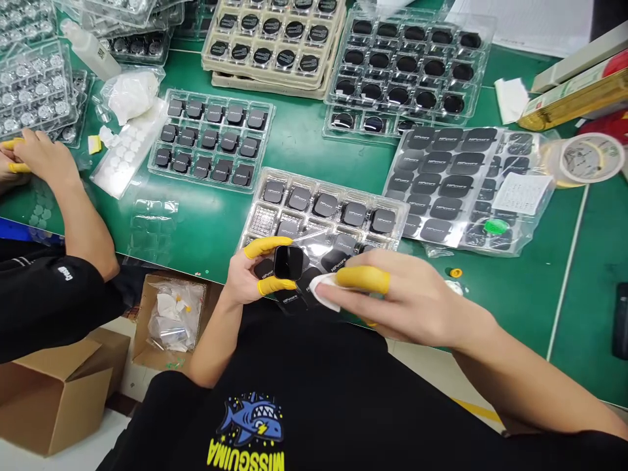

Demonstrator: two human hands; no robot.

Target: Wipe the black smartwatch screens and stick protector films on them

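My left hand, with yellow finger cots on thumb and finger, is closed on the edges of a small black, rounded-square watch body with a glossy face. Just to its right, my right hand pinches a folded white wiping cloth; a gap shows between cloth and watch body. Beneath both hands lies a sheet of dark HiFuture labels. It overlaps a clear plastic tray holding several square black pieces printed with the same lettering. My hands hide part of this tray.
Another tray of black squares lies farther left. Behind are beige trays and stacked clear trays of round black parts. Bagged label sheets and a tape roll lie right. At left are a co-worker's hands and a white bottle.
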